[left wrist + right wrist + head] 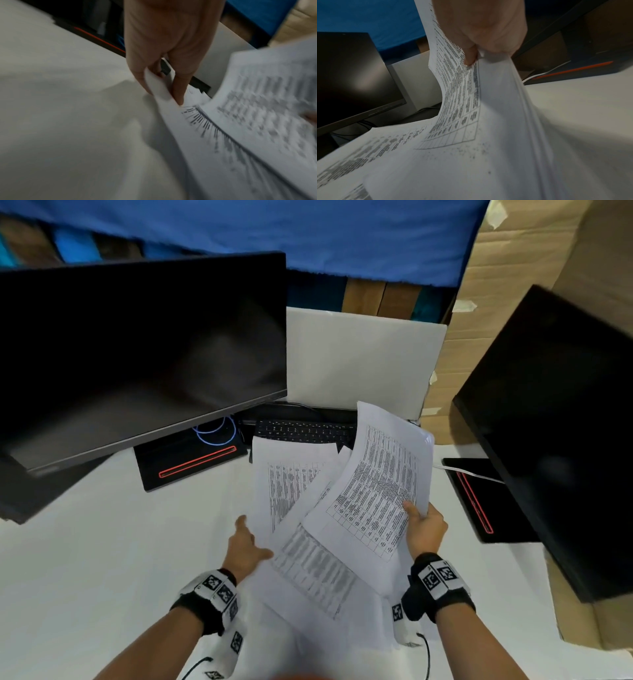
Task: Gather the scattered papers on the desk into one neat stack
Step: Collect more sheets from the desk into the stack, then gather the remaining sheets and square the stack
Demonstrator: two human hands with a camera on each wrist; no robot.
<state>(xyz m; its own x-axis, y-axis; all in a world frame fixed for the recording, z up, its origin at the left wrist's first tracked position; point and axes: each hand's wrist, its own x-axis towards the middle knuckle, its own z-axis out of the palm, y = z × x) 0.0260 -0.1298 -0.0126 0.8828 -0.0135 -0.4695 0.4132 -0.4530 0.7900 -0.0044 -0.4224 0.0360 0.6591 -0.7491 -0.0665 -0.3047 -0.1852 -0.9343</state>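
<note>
White printed papers (342,508) fanned at frame centre, between both hands. Right hand (424,529) pinches raised top bundle, long axis tilting toward upper right. Left hand (245,546) pinches lower sheet's left edge on surface (102,542); edges unaligned.

White desk (102,542), monitor bases (191,463) (red-striped), keyboard (305,431)

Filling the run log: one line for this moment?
left hand: pinches sheet edge | right hand: grips printed sheets | stack: fanned, uneven

Blue cloth (274,231) backdrop (cardboard (513,302) beside)
</note>
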